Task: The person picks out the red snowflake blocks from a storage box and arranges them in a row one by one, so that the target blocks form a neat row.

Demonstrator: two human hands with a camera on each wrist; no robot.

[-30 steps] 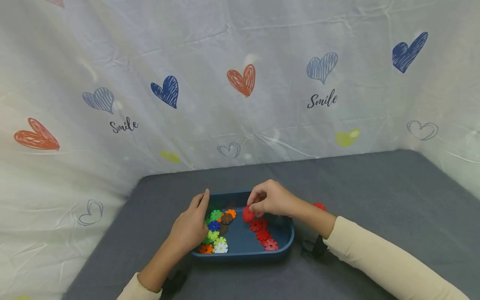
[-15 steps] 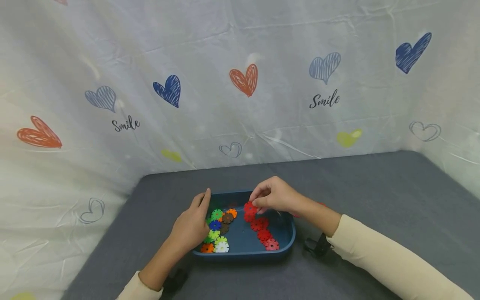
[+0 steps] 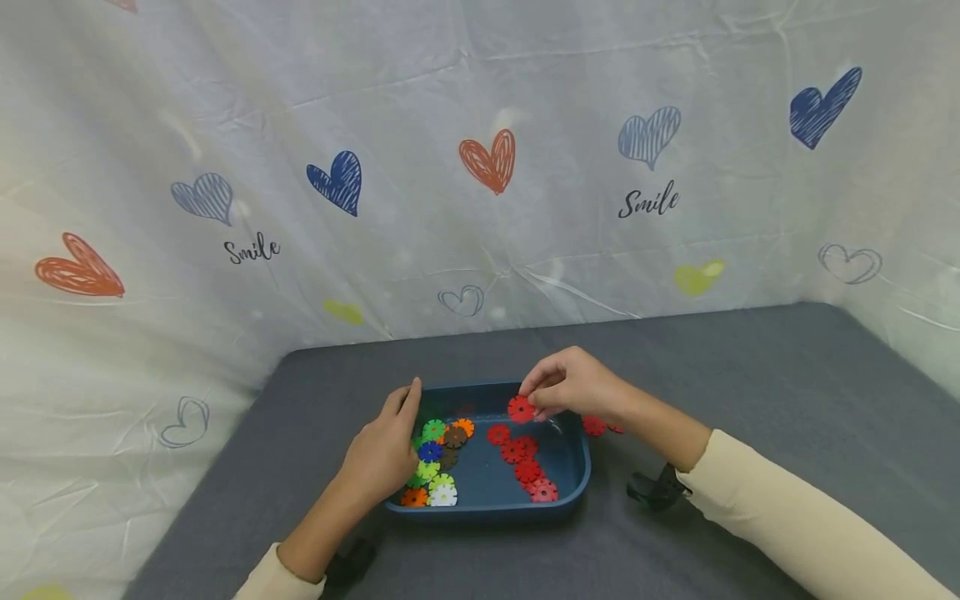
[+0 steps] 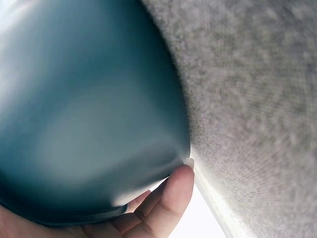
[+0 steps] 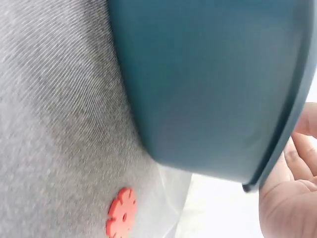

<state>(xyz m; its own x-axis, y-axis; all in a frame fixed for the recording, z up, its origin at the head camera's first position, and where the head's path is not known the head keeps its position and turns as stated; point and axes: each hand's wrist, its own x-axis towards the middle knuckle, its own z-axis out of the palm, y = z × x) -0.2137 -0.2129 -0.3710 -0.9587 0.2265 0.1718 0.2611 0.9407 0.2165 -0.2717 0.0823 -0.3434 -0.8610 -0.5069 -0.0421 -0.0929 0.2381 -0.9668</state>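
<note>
A blue plastic tray [image 3: 487, 508] stands on the table. My left hand [image 3: 382, 446] grips its left rim; in the left wrist view my curled fingers [image 4: 176, 193] reach past the tray wall [image 4: 99, 109]. My right hand [image 3: 577, 387] pinches a red notched plastic disc [image 3: 520, 409] between thumb and fingertips, above the tray's back right part. Beneath it, overlapping red discs [image 3: 528, 469] run along the tray's right side, with one red disc [image 3: 498, 434] at the far end. The pinched disc is hidden in the right wrist view.
Green, blue, brown, orange and white discs [image 3: 431, 452] cluster in the tray's left part. Outside its right wall, red discs [image 3: 594, 426] lie on the grey tablecloth [image 3: 712, 375], one red disc [image 5: 122, 213] also showing in the right wrist view. A heart-print curtain [image 3: 405, 250] hangs behind.
My right hand has moved right and slightly up with the pinched red disc, away from the red disc lying in the tray. My left hand stays on the rim.
</note>
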